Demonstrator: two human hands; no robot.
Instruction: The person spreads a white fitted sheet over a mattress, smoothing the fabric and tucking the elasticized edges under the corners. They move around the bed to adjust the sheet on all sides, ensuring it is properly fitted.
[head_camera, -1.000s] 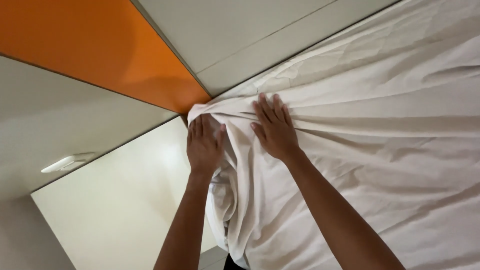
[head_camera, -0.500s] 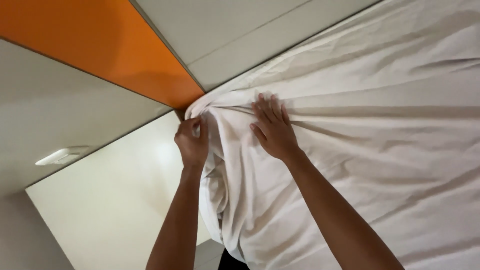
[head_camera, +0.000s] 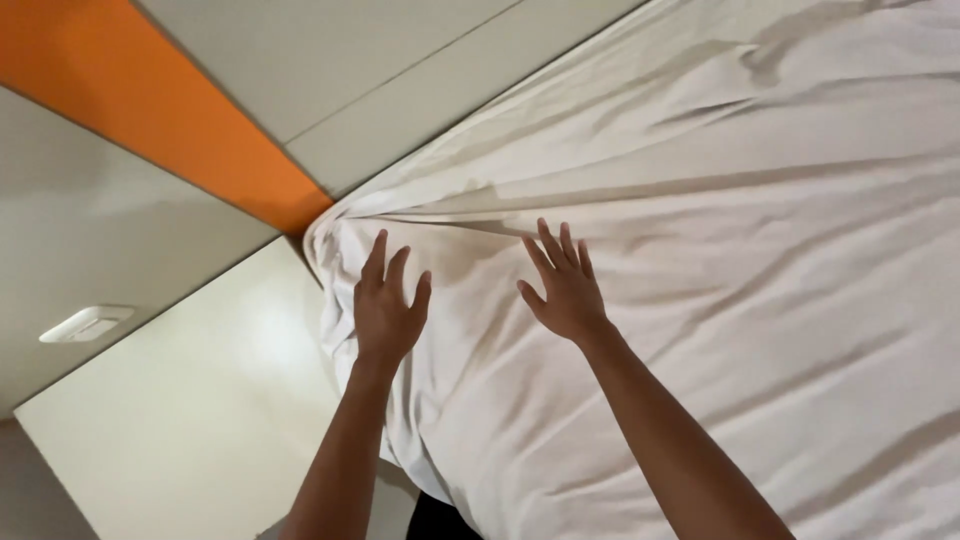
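A white sheet (head_camera: 720, 230) covers a mattress and fills the right of the head view, with creases running out from its corner (head_camera: 335, 225). My left hand (head_camera: 387, 305) lies flat, fingers spread, on the sheet just below that corner. Further right my right hand (head_camera: 562, 285) is also flat on the sheet with its fingers apart. Neither hand grips the cloth. Below my left arm the sheet's side hangs down over the mattress edge.
An orange panel (head_camera: 150, 110) and pale grey wall panels (head_camera: 400, 60) meet at the mattress corner. A cream flat surface (head_camera: 190, 410) lies left of the bed. A small white wall fitting (head_camera: 85, 323) sits at the far left.
Both hands have let go of the bunched corner, opened flat and slid back from it. The sheet at the corner now lies smoother and tighter.
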